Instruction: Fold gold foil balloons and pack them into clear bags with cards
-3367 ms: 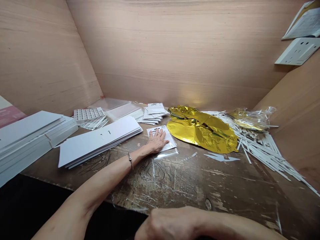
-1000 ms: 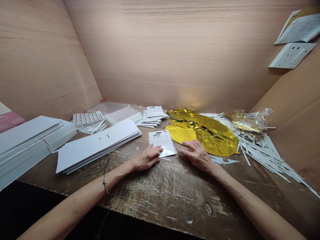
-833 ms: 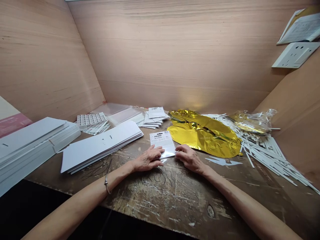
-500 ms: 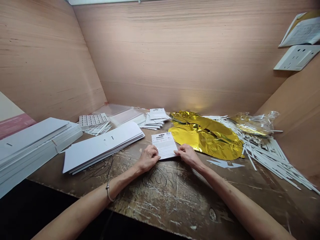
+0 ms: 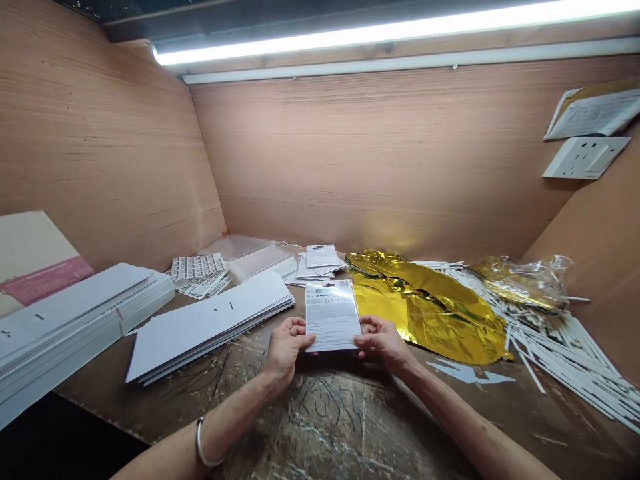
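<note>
Fingers (image 5: 294, 323) clamped on card (image 5: 333, 319), left hand (image 5: 284, 348) one side, right hand (image 5: 386, 341) opposite, back hidden (fine print (image 5: 325, 335) unreadable)

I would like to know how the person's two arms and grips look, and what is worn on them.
The left grip and the right grip are ungloved human hands. No sleeve shows on the left forearm or the right forearm. A thin, rounded, silver-coloured bracelet, apparently metal, circles the left forearm; nothing is visibly worn on the right one.
</note>
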Demonstrator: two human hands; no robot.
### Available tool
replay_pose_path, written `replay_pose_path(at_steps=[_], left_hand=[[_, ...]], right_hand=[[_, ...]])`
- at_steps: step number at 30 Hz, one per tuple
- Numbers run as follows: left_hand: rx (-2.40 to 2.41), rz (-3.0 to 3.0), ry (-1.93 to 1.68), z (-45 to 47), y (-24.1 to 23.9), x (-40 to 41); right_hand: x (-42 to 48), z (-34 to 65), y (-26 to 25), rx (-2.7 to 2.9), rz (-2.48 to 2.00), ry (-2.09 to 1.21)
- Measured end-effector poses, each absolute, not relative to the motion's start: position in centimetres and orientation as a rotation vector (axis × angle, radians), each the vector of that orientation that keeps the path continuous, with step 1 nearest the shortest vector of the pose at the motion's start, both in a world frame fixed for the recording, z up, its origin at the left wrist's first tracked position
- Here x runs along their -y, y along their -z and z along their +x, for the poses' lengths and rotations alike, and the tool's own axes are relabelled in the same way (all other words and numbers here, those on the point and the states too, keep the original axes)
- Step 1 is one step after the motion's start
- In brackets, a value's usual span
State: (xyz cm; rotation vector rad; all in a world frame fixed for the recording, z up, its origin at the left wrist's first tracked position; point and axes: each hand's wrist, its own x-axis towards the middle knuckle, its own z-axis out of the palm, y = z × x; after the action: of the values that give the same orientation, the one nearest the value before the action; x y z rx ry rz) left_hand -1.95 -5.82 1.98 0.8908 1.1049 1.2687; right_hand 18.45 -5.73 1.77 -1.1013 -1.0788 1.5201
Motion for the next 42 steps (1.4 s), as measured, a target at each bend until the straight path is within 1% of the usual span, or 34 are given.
replay_pose_path(at_steps=[3, 7, 9, 12, 17, 21, 23, 25, 27, 30, 32, 35, 37, 42], left_hand=[[-1.076, 0.958, -1.360, -2.0, -4.1, 1.7], [-1.347, 1.113, -1.365, -1.5, -7.1, -6.9], [-1.468, 1.153, -1.351, -1.2, -7.8, -10.8], [-1.610, 1.212, -1.277, -0.9, -7.4, -14.8], [-1.882, 1.388, -0.982, -1.6, -5.3, -17.2], [-2.016, 1.556, -0.775, -2.2, -5.6, -17.0], [-2.170, 1.776, -0.691, -1.8, -6.4, -16.5], [-2.224, 2.088, -0.675, -0.4, -7.1, -15.6], [-2.047, 2.383, -0.740, 2.2, -7.3, -14.3], [-1.544, 2.643, -0.773, 8.0, -6.3, -11.2], [-1.225, 2.706, -0.725, 12.6, -5.1, -8.7], [-0.785, 2.694, -0.657, 19.2, -3.0, -5.3], [-0.754, 2.628, -0.613, 23.0, -1.9, -3.8], [-1.044, 2.349, -0.672, 29.9, -0.6, -3.3]], right_hand=[[2.3, 17.9, -3.5, 1.183, -1.106, -1.384], [-5.0, 16.8, -6.6, 1.335, -1.367, -1.076], [-8.7, 16.5, -7.5, 1.381, -1.481, -0.973], [-13.0, 16.4, -7.3, 1.447, -1.627, -0.811], [-16.0, 15.6, -4.9, 1.575, -1.837, -0.592], [-15.4, 14.8, -3.8, 1.677, -1.862, -0.492], [-14.5, 15.9, -3.9, 1.722, -1.830, -0.433], [-13.2, 18.6, -4.3, 1.757, -1.794, -0.376], [-11.2, 23.0, -4.7, 1.789, -1.767, -0.279], [-7.1, 31.7, -4.9, 1.836, -1.854, -0.079], [-4.1, 37.2, -4.6, 1.875, -2.003, -0.002], [-0.1, 43.0, -3.4, 1.878, -2.151, 0.009], [1.6, 44.8, -2.1, 1.880, -2.168, -0.018], [2.9, 45.2, 0.8, 1.779, -2.058, -0.035]])
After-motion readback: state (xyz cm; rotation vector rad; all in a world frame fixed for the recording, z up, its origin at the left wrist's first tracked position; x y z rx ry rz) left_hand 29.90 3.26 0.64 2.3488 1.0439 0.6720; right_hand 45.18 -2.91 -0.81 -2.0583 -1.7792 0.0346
